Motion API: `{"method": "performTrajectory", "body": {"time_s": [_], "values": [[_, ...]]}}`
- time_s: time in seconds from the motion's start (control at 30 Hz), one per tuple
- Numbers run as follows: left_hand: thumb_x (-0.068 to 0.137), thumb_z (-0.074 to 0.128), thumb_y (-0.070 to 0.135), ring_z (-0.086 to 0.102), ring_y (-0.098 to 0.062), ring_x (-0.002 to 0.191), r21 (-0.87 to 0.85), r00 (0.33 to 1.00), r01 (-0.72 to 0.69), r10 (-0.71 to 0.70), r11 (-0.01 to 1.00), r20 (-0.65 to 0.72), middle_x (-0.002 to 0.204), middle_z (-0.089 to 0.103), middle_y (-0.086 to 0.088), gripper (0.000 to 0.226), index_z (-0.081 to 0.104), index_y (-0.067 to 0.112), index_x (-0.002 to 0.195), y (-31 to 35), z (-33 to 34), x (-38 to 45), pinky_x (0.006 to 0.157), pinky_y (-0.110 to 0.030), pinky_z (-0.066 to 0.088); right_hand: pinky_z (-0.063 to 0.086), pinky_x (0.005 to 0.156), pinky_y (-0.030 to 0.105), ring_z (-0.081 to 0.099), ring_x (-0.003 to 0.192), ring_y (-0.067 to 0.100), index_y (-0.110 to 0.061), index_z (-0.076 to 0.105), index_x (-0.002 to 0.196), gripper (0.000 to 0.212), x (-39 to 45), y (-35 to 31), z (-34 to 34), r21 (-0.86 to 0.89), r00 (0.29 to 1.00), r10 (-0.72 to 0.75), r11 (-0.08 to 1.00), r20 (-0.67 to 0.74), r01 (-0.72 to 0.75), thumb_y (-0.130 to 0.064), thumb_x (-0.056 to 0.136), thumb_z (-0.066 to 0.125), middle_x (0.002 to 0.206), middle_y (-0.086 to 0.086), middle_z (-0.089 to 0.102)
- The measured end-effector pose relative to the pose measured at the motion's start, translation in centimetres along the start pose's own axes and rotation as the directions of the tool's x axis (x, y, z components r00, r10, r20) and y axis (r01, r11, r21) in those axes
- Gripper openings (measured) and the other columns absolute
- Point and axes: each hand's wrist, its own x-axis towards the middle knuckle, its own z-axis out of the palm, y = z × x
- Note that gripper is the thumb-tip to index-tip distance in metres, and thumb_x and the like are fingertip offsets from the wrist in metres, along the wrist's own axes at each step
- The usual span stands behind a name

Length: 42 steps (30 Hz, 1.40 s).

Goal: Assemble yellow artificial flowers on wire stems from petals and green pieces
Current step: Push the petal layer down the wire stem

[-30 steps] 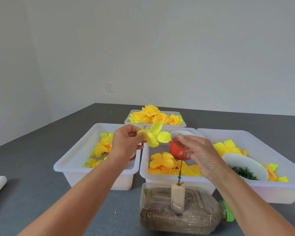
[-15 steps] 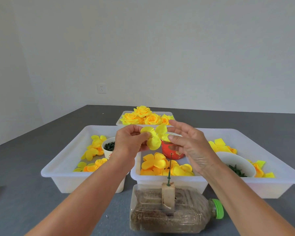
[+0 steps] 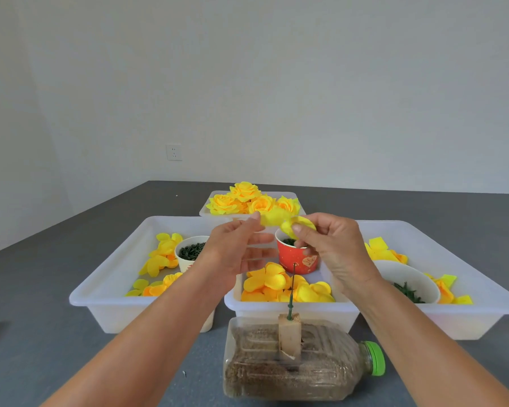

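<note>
Holding a yellow petal piece (image 3: 279,220) between both hands, a person works above a grey table (image 3: 41,289). The left hand (image 3: 235,251) pinches one edge with thumb and forefinger, its other fingers loosely stretched out. The right hand (image 3: 332,245) curls thumb and fingertips round the opposite edge. The petal piece hangs in the air over a red cup (image 3: 299,258), which stands in the middle white tray (image 3: 291,309) among loose yellow petals (image 3: 276,284). Below the hands a thin green wire stem (image 3: 292,292) stands upright in a small block (image 3: 289,337) fixed on a clear bottle (image 3: 291,368) lying on its side. Finished yellow flowers (image 3: 247,199) fill a far tray (image 3: 206,211).
</note>
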Motion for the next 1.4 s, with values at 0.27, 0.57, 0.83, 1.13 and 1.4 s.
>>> {"method": "performTrajectory", "body": {"time_s": [0.27, 0.57, 0.83, 1.13, 1.4], "values": [[0.085, 0.062, 0.034, 0.067, -0.021, 0.09, 0.117, 0.996, -0.093, 0.094, 0.989, -0.005, 0.107, 0.069, -0.008, 0.03, 0.065, 0.01, 0.102, 0.4, 0.3, -0.1, 0.068, -0.026, 0.053, 0.037, 0.04, 0.017, 0.045, 0.043, 0.006, -0.016, 0.069, 0.075, 0.007, 1.0, -1.1, -0.9, 0.076, 0.957, 0.267, 0.963, -0.117, -0.259, -0.011, 0.08, 0.071, 0.052, 0.0, 0.054], [0.083, 0.067, 0.018, 0.067, -0.018, 0.074, 0.01, 0.993, -0.107, 0.106, 0.994, 0.05, 0.089, 0.069, -0.006, 0.02, 0.062, 0.008, 0.1, 2.2, 1.7, -0.1, 0.055, -0.02, 0.049, 0.035, 0.037, 0.015, 0.045, 0.041, 0.003, -0.015, 0.068, 0.086, 0.014, 0.3, -3.9, -1.0, 0.194, 0.966, 0.253, 0.946, 0.054, -0.259, -0.003, 0.083, 0.064, 0.055, -0.006, 0.06], [0.083, 0.062, -0.001, 0.061, -0.013, 0.042, -0.22, 1.0, -0.002, -0.003, 0.976, -0.023, 0.053, 0.063, -0.003, 0.01, 0.058, 0.006, 0.077, 2.8, 1.6, -0.6, 0.041, -0.016, 0.048, 0.046, 0.064, 0.013, 0.061, 0.07, -0.002, -0.032, 0.065, 0.102, 0.037, -1.2, -4.2, -1.9, -0.121, 0.998, -0.02, 0.992, 0.067, 0.028, -0.001, 0.084, 0.063, 0.092, -0.011, 0.068], [0.085, 0.061, 0.003, 0.06, -0.013, 0.043, -0.17, 0.998, 0.05, -0.041, 0.984, 0.057, 0.06, 0.063, -0.007, 0.007, 0.059, 0.006, 0.079, 2.6, 2.7, -2.0, 0.043, -0.018, 0.049, 0.046, 0.083, 0.031, 0.057, 0.096, 0.027, -0.006, 0.075, 0.088, 0.021, -2.1, -4.2, -1.5, -0.55, 0.779, -0.575, 0.578, 0.249, 0.602, 0.002, 0.069, 0.07, 0.099, 0.008, 0.068], [0.094, 0.053, 0.019, 0.059, -0.013, 0.085, 0.23, 0.968, -0.234, 0.248, 0.945, -0.036, 0.105, 0.065, -0.001, 0.017, 0.065, 0.014, 0.104, 1.9, 1.6, -2.2, 0.07, -0.027, 0.05, 0.037, 0.083, 0.011, 0.055, 0.096, 0.011, -0.009, 0.073, 0.08, 0.007, -1.6, -3.6, -1.4, -0.466, 0.936, -0.32, 0.813, 0.145, 0.35, -0.003, 0.077, 0.072, 0.097, -0.004, 0.069]]}}
